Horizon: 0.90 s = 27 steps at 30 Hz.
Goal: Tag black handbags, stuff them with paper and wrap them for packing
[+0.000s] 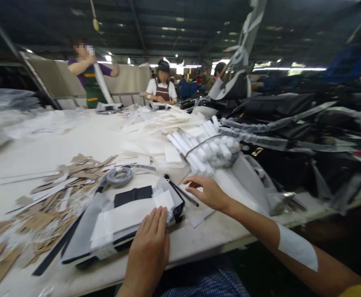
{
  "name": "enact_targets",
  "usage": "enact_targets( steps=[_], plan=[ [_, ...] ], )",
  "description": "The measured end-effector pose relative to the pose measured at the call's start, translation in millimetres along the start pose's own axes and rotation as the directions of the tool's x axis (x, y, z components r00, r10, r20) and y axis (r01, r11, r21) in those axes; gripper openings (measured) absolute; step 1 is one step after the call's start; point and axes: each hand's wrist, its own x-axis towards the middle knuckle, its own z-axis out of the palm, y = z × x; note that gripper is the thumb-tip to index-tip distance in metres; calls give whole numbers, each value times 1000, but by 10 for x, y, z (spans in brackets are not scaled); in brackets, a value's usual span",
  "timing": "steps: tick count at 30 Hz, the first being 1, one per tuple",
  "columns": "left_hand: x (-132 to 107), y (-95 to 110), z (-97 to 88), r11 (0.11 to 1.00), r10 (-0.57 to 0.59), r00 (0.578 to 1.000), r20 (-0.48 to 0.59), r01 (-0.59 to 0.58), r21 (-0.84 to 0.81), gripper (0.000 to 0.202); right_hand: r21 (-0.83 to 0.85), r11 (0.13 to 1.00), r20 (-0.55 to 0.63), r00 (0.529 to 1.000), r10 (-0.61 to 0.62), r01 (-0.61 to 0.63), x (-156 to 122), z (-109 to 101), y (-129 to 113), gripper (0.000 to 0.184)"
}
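Note:
A dark bag (177, 210) lies flat at the table's front edge, largely covered by white sheets (118, 225) and a black folded piece (133, 195). Flat on its right part rests my left hand (151, 235), fingers stretched out and side by side. My right hand (207, 192) hovers just beyond the bag's right end, fingers curved and apart, with nothing visible in them. Beneath it a thin black strap with a zip-like end (186, 194) sticks out from the bag. A coiled strap in clear wrap (118, 176) lies behind the bag.
Brown paper tags (59, 206) are scattered at the left. White rolls (202, 146) tied in a bundle lie behind my right hand. Black bags (279, 107) with wrapped handles pile up at the right. Co-workers (162, 84) stand across the white table (41, 152).

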Motion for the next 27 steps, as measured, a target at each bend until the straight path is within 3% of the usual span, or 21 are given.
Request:
enact_targets(
  steps=[3,6,8,10,12,16,20,27],
  plan=[
    [-12,-43,26,999,43,999,-22,-44,-9,45,-118,985,-226,970,94,-123,-506,-671,241,24],
    [-20,-64,39,998,63,997,-40,-64,-16,48,-214,906,-463,855,235,-365,-950,-1383,557,24],
    [-17,-66,37,998,67,996,-57,-68,-18,48,-69,849,-464,770,437,-524,-1141,-1747,747,22],
    [-9,-65,33,997,69,995,-70,-70,-22,49,102,764,-350,696,627,-637,-1230,-1965,873,22],
    [-1,-61,30,997,73,994,-76,-75,-20,47,192,701,-247,658,712,-687,-1233,-2051,921,28],
    [9,-54,19,996,89,993,-75,-89,2,43,291,619,-105,619,778,-729,-1105,-2040,854,28],
    [12,-58,3,995,104,992,-71,-103,14,42,371,550,-14,588,809,-748,-1003,-2038,722,43],
    [-34,-89,45,996,91,992,-82,-91,12,42,484,566,26,657,753,-668,-1024,-2116,577,52]
  ],
)
